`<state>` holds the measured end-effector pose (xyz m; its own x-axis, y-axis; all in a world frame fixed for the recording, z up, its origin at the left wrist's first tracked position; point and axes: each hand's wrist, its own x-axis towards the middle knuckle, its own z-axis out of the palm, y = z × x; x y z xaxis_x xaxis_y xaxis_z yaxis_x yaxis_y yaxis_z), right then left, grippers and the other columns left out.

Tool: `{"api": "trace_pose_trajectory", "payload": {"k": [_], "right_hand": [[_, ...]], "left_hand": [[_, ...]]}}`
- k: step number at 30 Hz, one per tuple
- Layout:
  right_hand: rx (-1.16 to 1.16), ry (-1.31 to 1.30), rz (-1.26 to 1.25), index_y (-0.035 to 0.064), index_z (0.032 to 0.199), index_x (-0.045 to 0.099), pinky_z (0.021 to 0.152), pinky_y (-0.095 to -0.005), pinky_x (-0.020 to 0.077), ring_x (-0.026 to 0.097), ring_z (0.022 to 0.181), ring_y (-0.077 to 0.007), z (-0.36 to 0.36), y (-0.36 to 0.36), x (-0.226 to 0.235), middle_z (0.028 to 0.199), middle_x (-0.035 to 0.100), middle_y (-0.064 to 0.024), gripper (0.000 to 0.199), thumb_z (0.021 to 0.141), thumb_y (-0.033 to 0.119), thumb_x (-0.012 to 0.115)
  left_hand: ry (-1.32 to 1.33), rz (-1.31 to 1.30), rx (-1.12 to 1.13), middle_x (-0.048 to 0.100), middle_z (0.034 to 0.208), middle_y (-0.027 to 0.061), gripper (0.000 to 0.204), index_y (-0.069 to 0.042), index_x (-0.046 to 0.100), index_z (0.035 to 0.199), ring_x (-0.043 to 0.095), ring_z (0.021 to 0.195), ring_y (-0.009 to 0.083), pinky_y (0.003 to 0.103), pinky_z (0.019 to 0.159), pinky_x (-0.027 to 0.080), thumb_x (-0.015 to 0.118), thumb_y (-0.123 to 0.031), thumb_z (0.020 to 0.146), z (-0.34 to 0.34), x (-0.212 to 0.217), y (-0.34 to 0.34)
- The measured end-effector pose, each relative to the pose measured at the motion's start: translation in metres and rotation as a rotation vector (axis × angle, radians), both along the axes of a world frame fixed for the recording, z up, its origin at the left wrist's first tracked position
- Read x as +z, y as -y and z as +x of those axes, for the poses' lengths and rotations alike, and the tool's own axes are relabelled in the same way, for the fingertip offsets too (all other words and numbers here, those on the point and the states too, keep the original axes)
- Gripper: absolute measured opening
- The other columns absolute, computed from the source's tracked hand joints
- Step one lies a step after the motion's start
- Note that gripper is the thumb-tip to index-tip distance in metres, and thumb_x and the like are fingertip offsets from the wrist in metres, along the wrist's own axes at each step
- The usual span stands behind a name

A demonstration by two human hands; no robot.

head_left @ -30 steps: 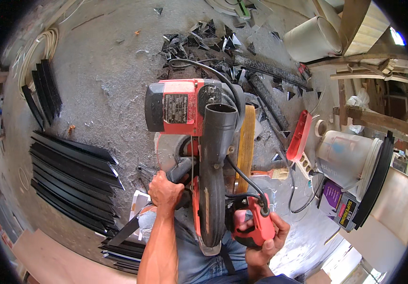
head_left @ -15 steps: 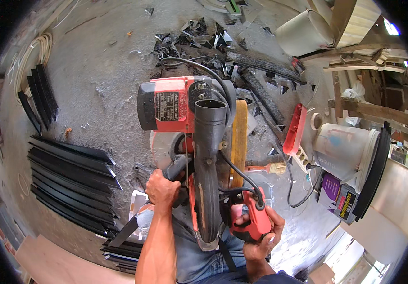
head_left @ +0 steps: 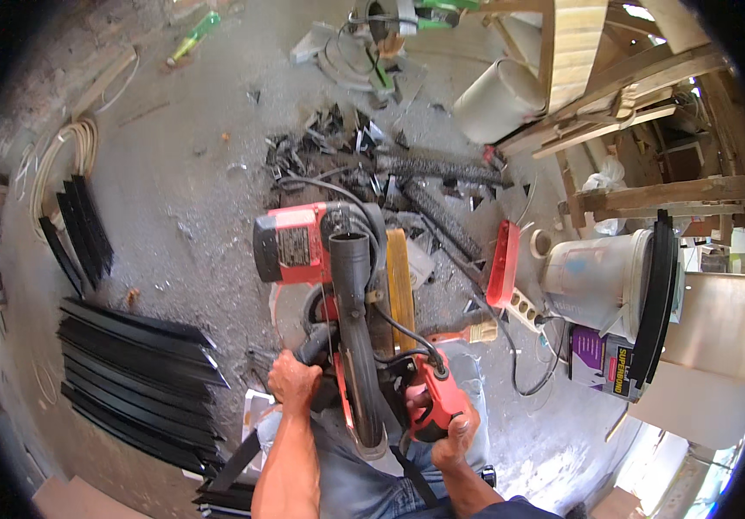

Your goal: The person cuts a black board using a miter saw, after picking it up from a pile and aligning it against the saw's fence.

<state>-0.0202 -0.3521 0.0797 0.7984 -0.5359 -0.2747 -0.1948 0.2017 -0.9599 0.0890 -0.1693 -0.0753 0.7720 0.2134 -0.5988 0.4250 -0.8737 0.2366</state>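
A red-and-black miter saw [head_left: 297, 242] stands in front of me, its black dust spout [head_left: 349, 259] facing up. My right hand [head_left: 456, 432] is wrapped round the saw's red loop handle. My left hand [head_left: 293, 381] is closed at the left of the blade housing, against a black lever-like part [head_left: 316, 343] of the saw. Whether its fingers also press on a workpiece is hidden. Below that hand, a black strip [head_left: 238, 457] slants toward my lap. A yellow-brown wooden bar [head_left: 400, 294] stands along the saw's right side.
Black strips [head_left: 134, 372] lie stacked at left, near coiled cable [head_left: 78, 143]. Black offcuts [head_left: 338, 138] litter the floor beyond the saw. At right are a paintbrush [head_left: 479, 332], a red tray-like piece [head_left: 502, 264], a power strip [head_left: 524, 311], a white bucket [head_left: 593, 281] and a purple-grey box [head_left: 597, 359].
My view has tilted, so the saw sits lower and more to the left, and more floor shows beyond it. Both hands keep their holds on the saw.
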Motion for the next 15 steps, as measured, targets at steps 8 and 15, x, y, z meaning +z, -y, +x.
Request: {"api": "trace_pose_trajectory", "payload": {"k": [8,15], "right_hand": [[0.068,0.045,-0.007,-0.01,0.112,0.056,0.078,-0.0373,0.0554,0.066,0.086,-0.0242,0.004,0.002,0.009,0.097,0.066,-0.0185,0.075,0.094,0.062,0.048],[0.003,-0.024,0.046,-0.006,0.112,0.057,0.07,-0.0312,0.0549,0.063,0.074,-0.018,0.021,0.002,0.022,0.085,0.063,-0.0109,0.07,0.096,0.061,0.045]], "left_hand": [[-0.064,0.023,-0.027,0.07,0.098,0.023,0.045,0.002,0.067,0.094,0.067,0.096,0.0422,0.047,0.084,0.054,0.076,-0.033,0.066,-0.003,-0.001,-0.001],[-0.03,-0.011,-0.044,0.07,0.098,0.0229,0.053,0.002,0.068,0.092,0.068,0.094,0.041,0.047,0.082,0.054,0.079,-0.043,0.065,-0.004,-0.003,-0.006]]}}
